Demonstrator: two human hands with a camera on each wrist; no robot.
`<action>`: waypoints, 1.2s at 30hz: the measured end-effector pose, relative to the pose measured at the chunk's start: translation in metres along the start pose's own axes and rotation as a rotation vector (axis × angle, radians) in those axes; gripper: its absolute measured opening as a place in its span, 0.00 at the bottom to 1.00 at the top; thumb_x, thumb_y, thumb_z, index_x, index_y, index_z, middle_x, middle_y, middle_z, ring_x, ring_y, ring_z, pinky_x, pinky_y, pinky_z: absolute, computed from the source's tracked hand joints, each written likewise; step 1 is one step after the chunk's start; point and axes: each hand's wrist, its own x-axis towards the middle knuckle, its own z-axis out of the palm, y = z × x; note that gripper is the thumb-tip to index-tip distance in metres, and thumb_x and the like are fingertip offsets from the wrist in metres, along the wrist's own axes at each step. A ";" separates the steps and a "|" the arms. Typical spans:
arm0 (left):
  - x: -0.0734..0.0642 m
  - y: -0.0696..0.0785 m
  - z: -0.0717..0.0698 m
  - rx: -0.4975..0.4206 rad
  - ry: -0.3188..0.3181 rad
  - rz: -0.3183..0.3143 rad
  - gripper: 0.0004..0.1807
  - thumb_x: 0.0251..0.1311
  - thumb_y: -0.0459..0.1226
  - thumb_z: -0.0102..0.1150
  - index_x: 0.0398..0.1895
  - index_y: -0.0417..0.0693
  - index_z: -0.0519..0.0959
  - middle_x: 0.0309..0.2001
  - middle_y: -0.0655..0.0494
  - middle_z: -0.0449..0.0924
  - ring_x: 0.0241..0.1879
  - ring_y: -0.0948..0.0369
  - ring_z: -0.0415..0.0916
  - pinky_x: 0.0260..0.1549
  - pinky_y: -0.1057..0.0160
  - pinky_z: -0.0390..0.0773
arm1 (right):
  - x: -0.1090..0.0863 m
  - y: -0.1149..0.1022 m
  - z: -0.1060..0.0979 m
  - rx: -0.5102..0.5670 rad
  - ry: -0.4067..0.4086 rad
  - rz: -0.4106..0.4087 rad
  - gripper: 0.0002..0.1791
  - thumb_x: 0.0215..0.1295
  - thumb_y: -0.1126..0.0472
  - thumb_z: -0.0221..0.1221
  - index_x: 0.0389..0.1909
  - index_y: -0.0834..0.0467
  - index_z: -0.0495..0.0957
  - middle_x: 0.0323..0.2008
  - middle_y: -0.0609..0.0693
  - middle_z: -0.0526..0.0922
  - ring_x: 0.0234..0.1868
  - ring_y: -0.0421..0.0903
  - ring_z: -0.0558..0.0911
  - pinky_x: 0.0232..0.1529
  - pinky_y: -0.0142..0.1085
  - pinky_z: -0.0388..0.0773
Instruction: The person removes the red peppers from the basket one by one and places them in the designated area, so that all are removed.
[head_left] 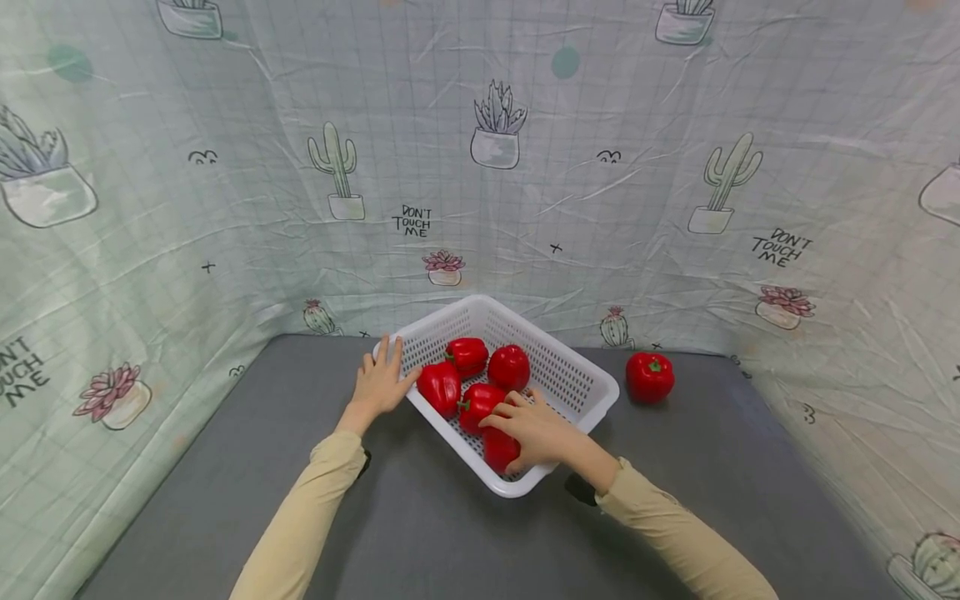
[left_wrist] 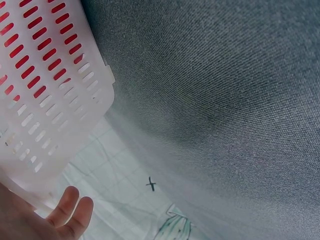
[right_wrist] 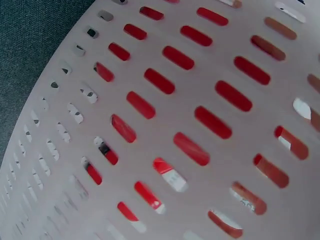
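A white perforated plastic basket (head_left: 551, 354) stands at an angle on the grey surface, with several red bell peppers inside. My left hand (head_left: 377, 385) rests at its left corner, fingers extended and thumb reaching over the rim; two of these fingers (left_wrist: 80, 217) appear beside the basket wall (left_wrist: 75, 107) in the left wrist view. Reaching over the near right rim, my right hand (head_left: 542, 429) curls its fingers around the nearest bell pepper (head_left: 500, 450). Another pepper (head_left: 480, 408) lies against its fingertips. The right wrist view is filled by the slotted wall (right_wrist: 165, 120), hiding most of that hand.
One more red bell pepper (head_left: 649, 379) sits outside the basket, on the right part of the grey surface (head_left: 420, 533). A patterned cloth (head_left: 555, 192) with printed cacti hangs behind and along both sides.
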 end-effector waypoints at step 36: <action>-0.003 0.005 -0.005 -0.007 -0.002 -0.012 0.41 0.61 0.55 0.40 0.69 0.41 0.43 0.70 0.39 0.38 0.59 0.35 0.49 0.51 0.36 0.56 | 0.010 0.009 0.007 -0.086 0.031 0.060 0.44 0.33 0.47 0.71 0.57 0.48 0.65 0.56 0.52 0.69 0.58 0.51 0.63 0.59 0.55 0.56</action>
